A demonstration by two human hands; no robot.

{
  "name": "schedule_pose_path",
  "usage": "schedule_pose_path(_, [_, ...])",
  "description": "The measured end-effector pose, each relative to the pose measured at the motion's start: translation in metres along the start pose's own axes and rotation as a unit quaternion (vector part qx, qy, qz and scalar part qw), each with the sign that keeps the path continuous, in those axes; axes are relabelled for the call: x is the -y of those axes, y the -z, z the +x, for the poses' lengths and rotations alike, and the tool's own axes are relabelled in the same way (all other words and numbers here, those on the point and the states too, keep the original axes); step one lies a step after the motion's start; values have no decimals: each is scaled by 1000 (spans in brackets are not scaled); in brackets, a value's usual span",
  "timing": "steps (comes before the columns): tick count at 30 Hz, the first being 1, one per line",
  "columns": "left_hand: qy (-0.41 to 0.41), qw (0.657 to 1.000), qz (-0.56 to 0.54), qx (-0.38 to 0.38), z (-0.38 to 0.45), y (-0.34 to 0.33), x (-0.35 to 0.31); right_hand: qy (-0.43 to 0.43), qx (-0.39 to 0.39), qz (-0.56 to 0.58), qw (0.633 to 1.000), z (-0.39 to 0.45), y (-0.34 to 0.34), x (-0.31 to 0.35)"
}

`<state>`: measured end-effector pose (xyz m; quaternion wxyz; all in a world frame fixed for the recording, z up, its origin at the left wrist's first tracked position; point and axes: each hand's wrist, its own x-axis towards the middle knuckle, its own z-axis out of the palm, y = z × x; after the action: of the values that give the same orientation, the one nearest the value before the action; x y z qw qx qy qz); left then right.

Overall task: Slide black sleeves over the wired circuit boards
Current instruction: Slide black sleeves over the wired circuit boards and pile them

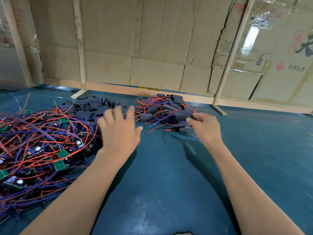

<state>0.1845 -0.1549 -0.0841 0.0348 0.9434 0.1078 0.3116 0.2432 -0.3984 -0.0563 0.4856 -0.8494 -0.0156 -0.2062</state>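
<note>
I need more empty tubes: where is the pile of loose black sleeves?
Far centre-left of the head view: pile of loose black sleeves, beyond the left hand, between bare boards and sleeved boards.

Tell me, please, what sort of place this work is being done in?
Probably a small, makeshift electronics assembly workshop. A green work mat carries a heap of wired circuit boards, a pile of loose black sleeves and a pile of sleeved boards; the partition behind is flattened cardboard on wooden battens.
</note>
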Motion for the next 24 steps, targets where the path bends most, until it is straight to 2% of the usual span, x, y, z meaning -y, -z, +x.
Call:
schedule_pose_path(2, [134,987,48,73,1,6,14,1,-26,-189,982,-1,-4,-12])
schedule_pose_path(4, [194,971,63,122,0,11,25,-11,-26,-239,971,-5,-12,-17])
schedule_pose_path(7, [197,972,30,124,0,19,28,60,-65,-211,973,-11,-21,-11])
schedule_pose_path(12, [189,960,-40,202,11,52,34,224,-76,-91,967,-33,-45,13])
schedule_pose_path(14, [171,957,30,234,13,66,46,276,-43,-46,959,-42,-60,20])
schedule_pose_path(15, [164,949,81,258,12,73,53,288,-2,-35,957,-44,-69,24])
schedule_pose_path(17, [159,934,132,292,7,82,65,286,137,-73,946,-45,-93,32])
schedule_pose_path(19, [142,952,100,251,2,82,71,273,242,-206,908,-40,-116,36])
schedule_pose_path(21, [121,974,46,185,-4,78,73,276,248,-316,873,-37,-130,37])
schedule_pose_path(24, [96,984,-37,143,-8,79,70,281,233,-311,877,-33,-130,32])
